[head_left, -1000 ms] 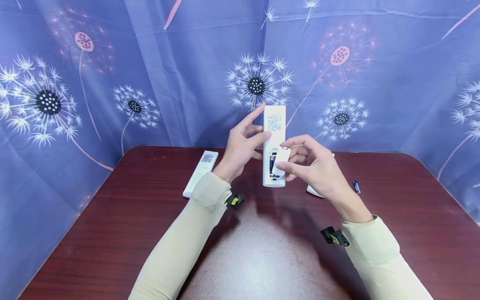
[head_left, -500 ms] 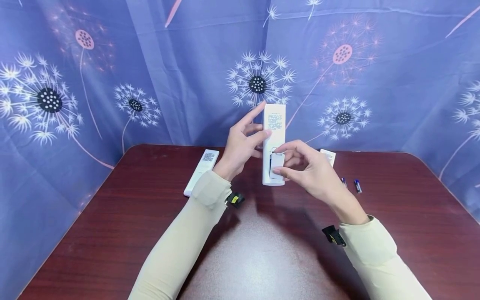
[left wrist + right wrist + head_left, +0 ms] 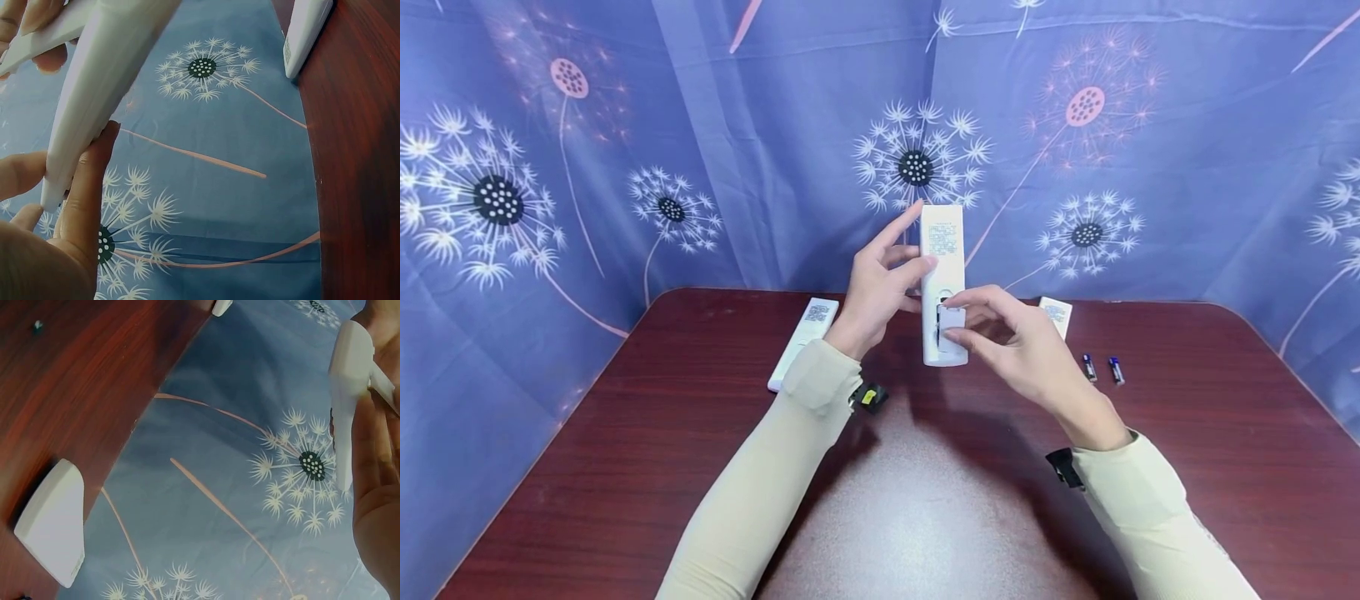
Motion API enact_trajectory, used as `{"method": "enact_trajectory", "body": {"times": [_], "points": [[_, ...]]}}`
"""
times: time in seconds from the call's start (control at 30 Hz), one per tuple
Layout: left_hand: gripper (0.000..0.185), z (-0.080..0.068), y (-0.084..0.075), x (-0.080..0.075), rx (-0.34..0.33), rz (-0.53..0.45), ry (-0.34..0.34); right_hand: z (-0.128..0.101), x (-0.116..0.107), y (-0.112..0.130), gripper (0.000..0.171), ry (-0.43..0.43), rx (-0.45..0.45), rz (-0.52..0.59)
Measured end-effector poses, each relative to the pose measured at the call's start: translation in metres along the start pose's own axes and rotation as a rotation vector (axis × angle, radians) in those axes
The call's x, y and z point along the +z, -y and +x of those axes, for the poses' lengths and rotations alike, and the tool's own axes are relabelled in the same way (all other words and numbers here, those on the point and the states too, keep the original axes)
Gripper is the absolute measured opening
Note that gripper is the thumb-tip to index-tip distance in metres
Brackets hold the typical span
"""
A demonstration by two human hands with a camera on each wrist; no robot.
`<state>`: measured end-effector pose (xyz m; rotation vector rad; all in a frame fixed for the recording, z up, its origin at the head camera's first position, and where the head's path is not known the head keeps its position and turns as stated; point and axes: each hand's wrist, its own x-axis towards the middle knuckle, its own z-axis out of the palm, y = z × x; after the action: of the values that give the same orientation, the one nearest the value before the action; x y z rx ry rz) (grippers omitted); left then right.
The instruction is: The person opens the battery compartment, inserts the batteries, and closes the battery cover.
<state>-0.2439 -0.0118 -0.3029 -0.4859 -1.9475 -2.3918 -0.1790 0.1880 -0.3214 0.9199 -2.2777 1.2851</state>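
Observation:
A white remote control (image 3: 947, 273) is held upright above the table, its back with printed text towards me. My left hand (image 3: 880, 292) grips it from the left side, thumb across the back and index finger along the upper edge. Between thumb and index finger, my right hand (image 3: 1030, 350) pinches a small white battery cover (image 3: 953, 320) over the compartment low on the remote. A dark gap shows along the cover's left side and top. In the left wrist view the cover (image 3: 50, 34) sticks out at an angle from the remote (image 3: 103, 81).
A second white remote (image 3: 797, 350) lies on the brown table (image 3: 610, 467) at the left, beside my left wrist. Behind my right hand lies a third remote (image 3: 1056, 313), partly hidden. Two small batteries (image 3: 1089, 367) lie to its right. A blue dandelion-print curtain (image 3: 775, 125) hangs behind.
The battery cover has come from the compartment's right side to over it, hiding the batteries inside. The held remote has shifted slightly left and up. The right-hand remote and loose batteries show more.

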Motion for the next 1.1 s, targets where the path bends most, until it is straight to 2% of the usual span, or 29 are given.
{"method": "enact_trajectory", "body": {"times": [0.27,0.53,0.73,0.87,0.97,1.1], "points": [[0.068,-0.001,-0.001,0.001,0.010,0.020,0.003,0.002,0.002,-0.004,0.042,-0.051,-0.044,0.018],[0.067,-0.001,-0.001,0.002,0.010,0.022,-0.017,0.000,0.010,-0.003,0.042,-0.083,0.062,0.118],[0.067,-0.002,-0.002,0.001,0.004,0.019,-0.003,0.000,0.010,-0.008,0.046,-0.122,0.021,0.009],[0.068,-0.002,-0.003,0.001,0.004,0.012,0.006,0.000,0.010,-0.011,0.048,-0.139,0.012,-0.012],[0.067,-0.002,-0.003,0.001,0.006,-0.001,0.003,0.000,0.010,-0.010,0.046,-0.152,0.035,0.011],[0.066,-0.003,-0.004,0.004,0.022,-0.031,0.013,0.001,0.009,-0.008,0.039,-0.200,0.109,0.082]]}}
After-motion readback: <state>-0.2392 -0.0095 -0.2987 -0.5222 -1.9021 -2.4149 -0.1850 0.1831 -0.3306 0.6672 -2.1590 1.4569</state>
